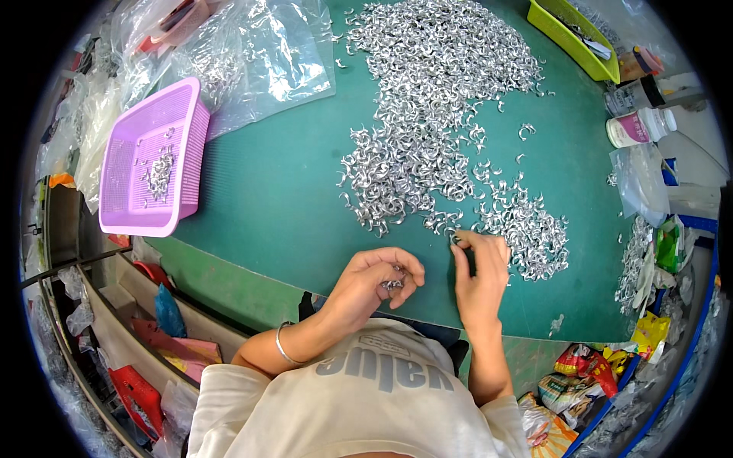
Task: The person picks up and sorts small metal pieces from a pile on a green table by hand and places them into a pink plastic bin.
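Note:
A big heap of small curved silver metal parts (431,99) spreads over the green table mat (275,191). My left hand (374,282) is curled shut around a small bunch of these parts (393,284) near the table's front edge. My right hand (481,275) lies just right of it, with its fingertips pinching one part (456,238) at the near edge of the heap. A thin bangle (282,347) circles my left wrist.
A pink plastic basket (122,172) with some silver parts stands at the left. Clear plastic bags (259,53) lie at the back left. A yellow-green tray (569,38) sits at the back right, with a white bottle (637,126) and more bags along the right edge.

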`<move>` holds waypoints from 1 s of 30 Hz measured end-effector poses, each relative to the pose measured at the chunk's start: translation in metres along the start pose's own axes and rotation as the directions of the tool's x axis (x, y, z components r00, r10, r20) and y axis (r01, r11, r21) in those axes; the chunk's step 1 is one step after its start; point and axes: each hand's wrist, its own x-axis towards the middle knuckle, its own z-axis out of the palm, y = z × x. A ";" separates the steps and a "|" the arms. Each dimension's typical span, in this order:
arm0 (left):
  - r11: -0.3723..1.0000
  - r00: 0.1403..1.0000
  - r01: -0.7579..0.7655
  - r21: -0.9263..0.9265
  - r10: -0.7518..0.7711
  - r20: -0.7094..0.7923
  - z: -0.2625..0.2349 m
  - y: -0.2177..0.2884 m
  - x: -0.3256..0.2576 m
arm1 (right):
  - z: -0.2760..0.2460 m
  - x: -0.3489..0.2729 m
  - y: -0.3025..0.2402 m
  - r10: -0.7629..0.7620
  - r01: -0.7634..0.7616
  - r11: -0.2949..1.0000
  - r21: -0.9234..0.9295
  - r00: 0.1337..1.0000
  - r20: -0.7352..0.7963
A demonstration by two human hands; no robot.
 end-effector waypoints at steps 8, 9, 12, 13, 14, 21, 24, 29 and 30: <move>0.881 0.968 -0.234 0.411 0.250 0.015 0.013 -0.007 0.010 | -0.014 -0.009 -0.020 0.110 -0.095 0.917 0.388 0.994 -0.016; 0.844 0.941 -0.328 0.425 0.330 0.071 0.013 -0.009 0.012 | -0.015 -0.008 -0.023 0.045 -0.035 0.932 0.361 0.999 -0.020; 0.777 0.935 -0.327 0.538 0.347 0.068 0.017 -0.003 0.008 | -0.019 -0.010 -0.026 0.131 -0.111 0.872 0.477 0.991 -0.008; 0.832 0.959 -0.266 0.488 0.281 0.044 0.018 0.000 0.006 | -0.020 -0.010 -0.027 0.175 -0.149 0.836 0.528 0.985 0.001; 0.878 0.977 -0.201 0.434 0.212 0.024 0.019 0.004 0.004 | -0.019 -0.012 -0.027 0.176 -0.155 0.823 0.546 0.984 0.014; 0.980 0.998 0.050 0.194 -0.057 0.030 0.014 0.006 -0.001 | -0.018 -0.013 -0.028 0.158 -0.140 0.807 0.573 0.987 0.019; 0.990 0.993 0.094 0.102 -0.101 0.062 0.015 0.005 -0.001 | -0.020 -0.012 -0.030 0.126 -0.110 0.839 0.533 0.992 0.007; 0.970 0.965 0.229 -0.085 -0.214 0.155 0.009 0.005 0.000 | -0.022 -0.010 -0.034 0.097 -0.084 0.883 0.462 0.995 -0.005; 0.963 0.960 0.245 -0.108 -0.226 0.163 0.009 0.005 0.001 | -0.022 -0.010 -0.035 0.091 -0.078 0.888 0.453 0.996 -0.005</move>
